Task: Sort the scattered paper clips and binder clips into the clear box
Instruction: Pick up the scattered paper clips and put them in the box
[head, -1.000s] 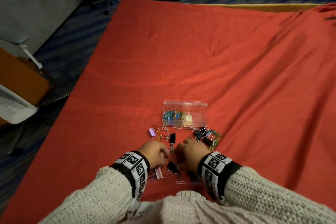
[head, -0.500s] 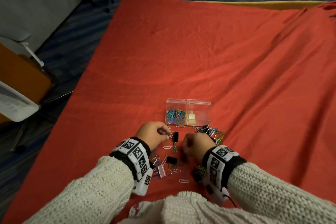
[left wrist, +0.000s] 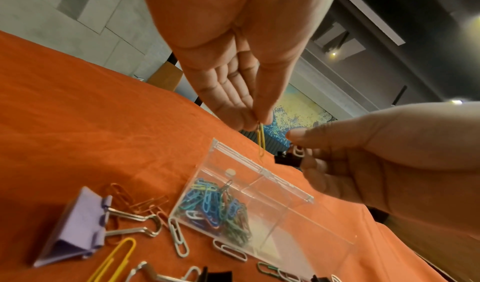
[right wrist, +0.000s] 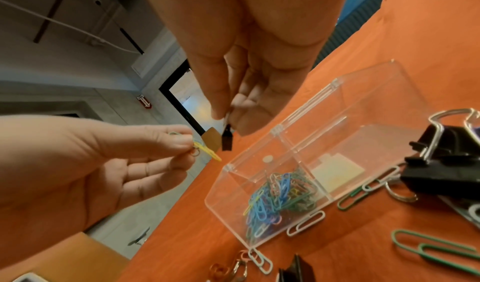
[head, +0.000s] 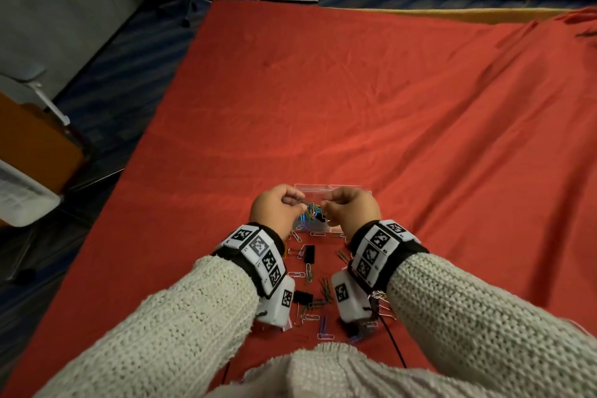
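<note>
Paper clip [left wrist: 261,140] hangs vertical, pinched in left grip [left wrist: 233,77]; right grip [right wrist: 249,77] pinches dangling binder clip [right wrist: 226,140].

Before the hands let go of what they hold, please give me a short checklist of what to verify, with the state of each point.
1. Left hand pinches a yellow paper clip: ok.
2. Right hand pinches a small black binder clip: ok.
3. Clear box has its lid open: ok.
4. Both hands are above the box: ok in the head view.
5. Paper clips lie only in the left compartment, so the yellow one goes there: ok.
6. Right compartment holds no clips and is ready for the binder clip: ok; a pale square lies at its bottom.
</note>
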Demonstrator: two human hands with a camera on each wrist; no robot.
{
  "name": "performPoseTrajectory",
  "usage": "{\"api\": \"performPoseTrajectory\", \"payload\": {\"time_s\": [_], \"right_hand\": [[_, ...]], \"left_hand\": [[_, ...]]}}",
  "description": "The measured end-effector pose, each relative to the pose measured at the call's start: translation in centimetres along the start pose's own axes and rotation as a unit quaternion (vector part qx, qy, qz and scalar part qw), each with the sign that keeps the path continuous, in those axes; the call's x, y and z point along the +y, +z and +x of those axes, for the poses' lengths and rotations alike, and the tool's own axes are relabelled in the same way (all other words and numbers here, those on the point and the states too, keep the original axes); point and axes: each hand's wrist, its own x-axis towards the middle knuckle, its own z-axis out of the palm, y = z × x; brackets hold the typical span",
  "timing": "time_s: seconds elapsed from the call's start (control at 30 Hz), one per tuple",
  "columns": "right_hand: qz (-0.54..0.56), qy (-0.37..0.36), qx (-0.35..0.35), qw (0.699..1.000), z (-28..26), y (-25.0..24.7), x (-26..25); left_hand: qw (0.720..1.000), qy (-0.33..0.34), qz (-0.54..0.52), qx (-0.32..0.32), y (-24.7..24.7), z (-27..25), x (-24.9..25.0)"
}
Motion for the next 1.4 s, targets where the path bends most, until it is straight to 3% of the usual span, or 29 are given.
{"api": "performPoseTrajectory", "payload": {"time_s": [0.2, 0.37, 0.47, 0.67, 0.8, 0.9, 0.97, 1.0, 1.1, 1.13, 1.23, 1.4], "right_hand": [[0.001, 0.015, 0.005, 1.0, 0.7, 0.3, 0.4], [0.031, 0.025, -0.006, 0.999, 0.5, 0.3, 0.4], [0.062, 0.036, -0.037, 0.997, 0.3, 0.3, 0.2], [0.056, 0.033, -0.003, 0.998, 1.3, -0.1, 0.2], [-0.009, 0.035, -0.012, 0.999, 1.6, -0.1, 0.7], [-0.087, 0.008, -0.036, 0.995, 0.4, -0.8, 1.3], [-0.18, -0.008, -0.109, 0.978, -1.0, -1.4, 1.7], [-0.248, -0.019, -0.16, 0.955, -1.8, -1.6, 2.1], [-0.454, -0.061, -0.291, 0.84, -3.5, -1.5, 3.8], [-0.48, -0.068, -0.31, 0.818, -3.9, -1.3, 4.6], [-0.494, -0.095, -0.306, 0.808, -4.9, -0.3, 6.4], [-0.502, -0.112, -0.282, 0.81, -5.9, 0.4, 6.8]], "left_hand": [[1.0, -0.028, 0.005, -0.012, 0.3, 0.4, -0.3], [0.994, -0.041, 0.01, -0.106, 0.9, -0.7, -0.7], [0.994, -0.061, 0.0, -0.088, 1.2, -0.9, -1.0], [0.995, -0.057, 0.049, -0.069, 0.4, -1.1, -1.9], [0.984, -0.041, 0.125, -0.116, -0.1, -2.1, -2.9], [0.966, -0.034, 0.172, -0.189, -0.3, -3.1, -4.1], [0.946, -0.027, 0.213, -0.245, -0.3, -3.9, -4.8], [0.936, -0.022, 0.233, -0.263, -0.2, -4.4, -5.1], [0.912, 0.007, 0.298, -0.282, 0.2, -5.3, -6.0], [0.908, 0.022, 0.313, -0.277, 0.4, -5.6, -6.1], [0.9, 0.076, 0.345, -0.257, 1.0, -6.7, -5.9], [0.855, 0.095, 0.405, -0.309, 1.9, -7.8, -5.6]]}}
